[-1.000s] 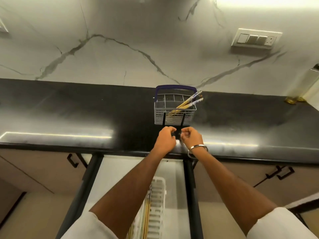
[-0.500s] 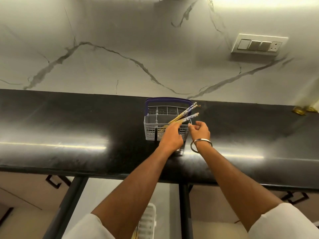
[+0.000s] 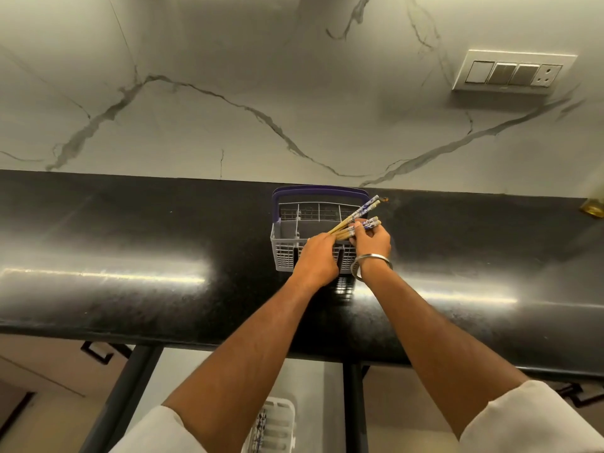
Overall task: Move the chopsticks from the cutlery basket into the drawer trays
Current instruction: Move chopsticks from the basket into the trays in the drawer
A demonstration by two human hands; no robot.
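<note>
Reaching from the near edge of the glossy black surface (image 3: 130, 243) a second ago, both hands now meet at the grey plastic cutlery basket (image 3: 284, 253). Left hand (image 3: 315, 256) and right hand (image 3: 372, 238) close around yellow, blue-patterned chopsticks (image 3: 358, 214), not yet lifted; white drawer tray (image 3: 277, 423) waits below.

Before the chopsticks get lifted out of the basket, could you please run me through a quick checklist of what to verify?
1. Both hands on the chopsticks: left hand and right hand touch the bundle; ok.
2. Grip firm: cannot tell.
3. Tips out of the cutlery basket: lower ends inside; not ok.
4. Basket steady on the countertop: upright; ok.
5. Drawer tray reachable below: partly visible; ok.
6. Free slot in tray: cannot tell.
</note>
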